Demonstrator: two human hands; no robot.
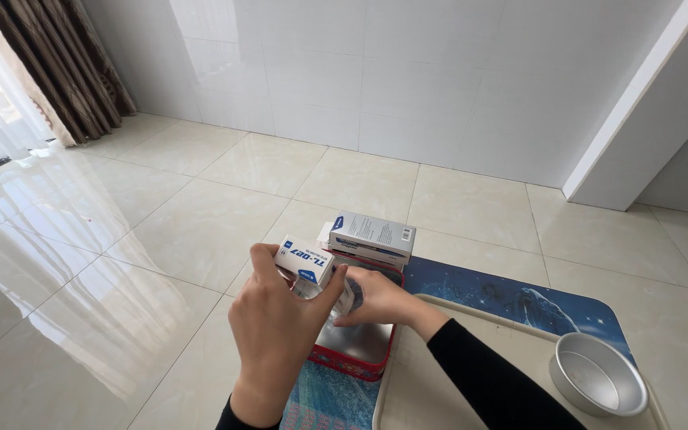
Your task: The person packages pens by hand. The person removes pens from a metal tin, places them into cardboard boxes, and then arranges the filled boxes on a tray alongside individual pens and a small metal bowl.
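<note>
My left hand [274,334] grips a small white and blue carton [302,259], held tilted above a red tin box [352,368] with a shiny metal inside. My right hand [377,299] reaches in from the right and pinches a small item [347,298] at the carton's open end; what the item is cannot be made out. A second white and blue carton [373,236] lies across the far rim of the tin. Both forearms wear black sleeves.
A beige tray [471,318] sits to the right on a dark blue patterned mat [511,299], with a round metal bowl [597,384] on it. Glossy floor tiles [161,231] stretch to the left and ahead. A white tiled wall and a curtain stand behind.
</note>
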